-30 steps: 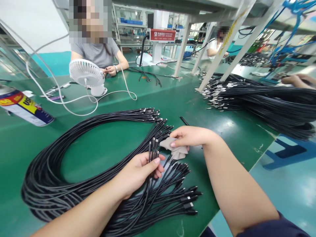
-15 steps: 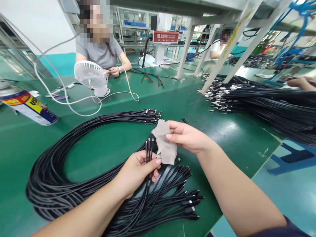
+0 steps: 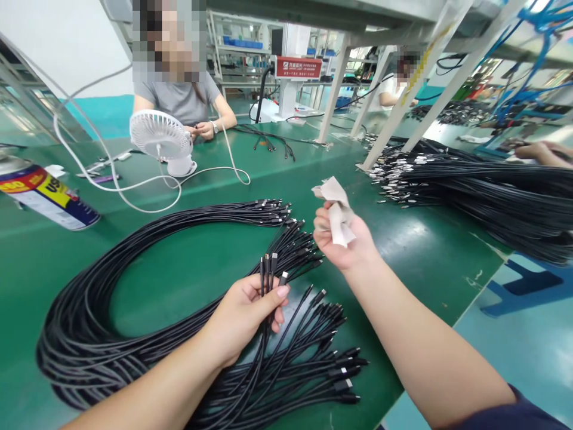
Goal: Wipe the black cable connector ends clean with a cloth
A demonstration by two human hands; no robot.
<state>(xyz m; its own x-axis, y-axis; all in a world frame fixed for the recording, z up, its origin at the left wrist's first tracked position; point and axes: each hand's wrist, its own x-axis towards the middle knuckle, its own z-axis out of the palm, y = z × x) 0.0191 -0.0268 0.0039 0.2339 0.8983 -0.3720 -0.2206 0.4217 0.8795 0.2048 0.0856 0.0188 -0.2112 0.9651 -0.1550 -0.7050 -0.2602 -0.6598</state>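
— Green worktop [image 3: 192, 275], long and glossy, with white frame legs standing on it further back. What takes up the most room?

— One big coil of black cables [image 3: 134, 286], looped across the near half, its connector ends fanned out toward the right. I cannot count the single cables in it. A second pile of black cables [image 3: 492, 191] lies well apart on the right side.

— And the hands?

— Two. The left hand [image 3: 244, 316] has its fingers [image 3: 280, 292] pressed together around a small bunch of cable ends [image 3: 268, 269], about four, held upright just above the coil. The right hand [image 3: 342, 242] is raised above the worktop, near the left one but apart from it, fingers curled and pinching one crumpled beige cloth [image 3: 335, 206].

— What else is around?

— One white desk fan [image 3: 161, 137] with a white cord [image 3: 134, 188] trailing over the worktop, and one spray can [image 3: 45, 194] lying on its side at the left edge. A few loose black cables [image 3: 268, 140] lie beyond the fan. One person in a grey shirt [image 3: 179, 98] sits across the worktop, hands together; another person [image 3: 391, 86] sits further back, partly hidden by a frame leg. Someone's hand [image 3: 541, 152] shows at the far right edge.
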